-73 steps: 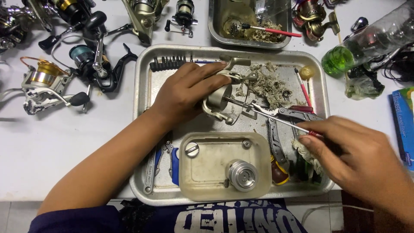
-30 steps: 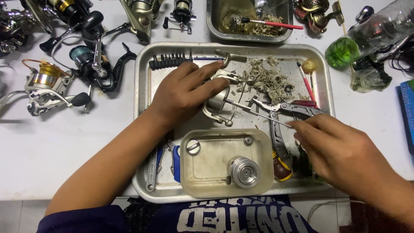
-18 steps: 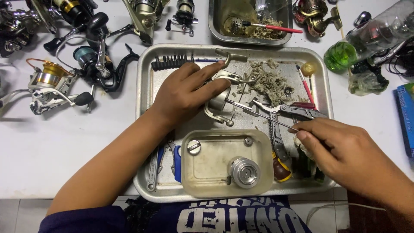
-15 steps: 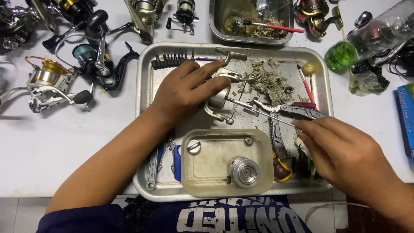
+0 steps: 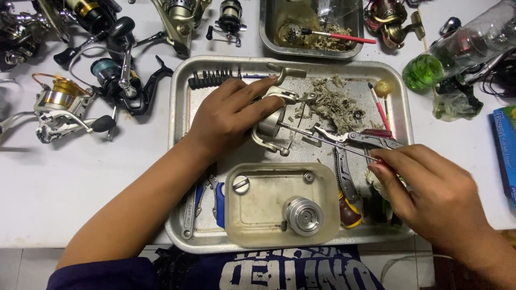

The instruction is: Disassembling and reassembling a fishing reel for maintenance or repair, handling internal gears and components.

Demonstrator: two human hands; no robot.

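My left hand [image 5: 228,115] grips a silver fishing reel body [image 5: 274,123] over the middle of a large metal tray [image 5: 180,96]. My right hand [image 5: 430,193] pinches a thin metal rod [image 5: 322,142] whose tip reaches into the reel. Grey multi-tool pliers [image 5: 355,142] lie open under the rod. In front sits a small beige container [image 5: 252,207] with a silver spool [image 5: 303,216] and a round screw cap [image 5: 240,184] in it.
Dirty fibre scraps [image 5: 330,102] litter the tray's back. Several fishing reels [image 5: 107,75] lie on the white table to the left. A second metal pan [image 5: 269,27] with a red-handled brush stands behind. A green-bottomed plastic bottle [image 5: 457,48] lies at the right.
My right hand has shifted slightly along the rod, keeping its tip in the reel. My left hand has held the reel in place throughout.
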